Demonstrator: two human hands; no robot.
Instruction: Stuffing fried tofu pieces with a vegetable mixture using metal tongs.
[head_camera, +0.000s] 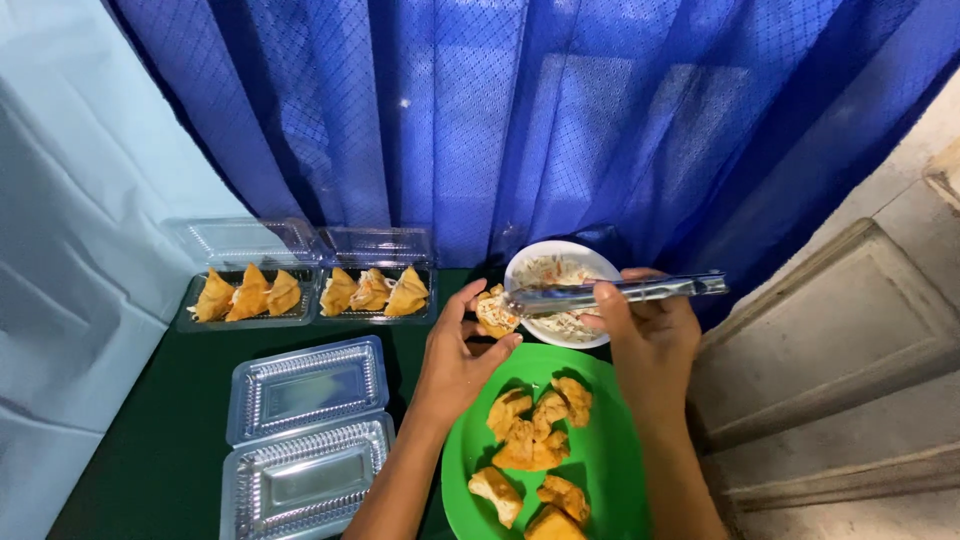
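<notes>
My left hand (455, 355) holds a piece of fried tofu (495, 314) between thumb and fingertips, above the far edge of a green plate (605, 450). My right hand (645, 330) grips metal tongs (610, 293) whose tips reach the tofu piece. Just behind them stands a white bowl (560, 258) of shredded vegetable filling. The green plate carries several more fried tofu pieces (535, 440).
Two clear plastic boxes (310, 290) with three filled tofu pieces each stand open at the back left. An empty open clear box (305, 435) lies in front on the dark green tablecloth. A blue curtain hangs behind; a grey panelled door stands to the right.
</notes>
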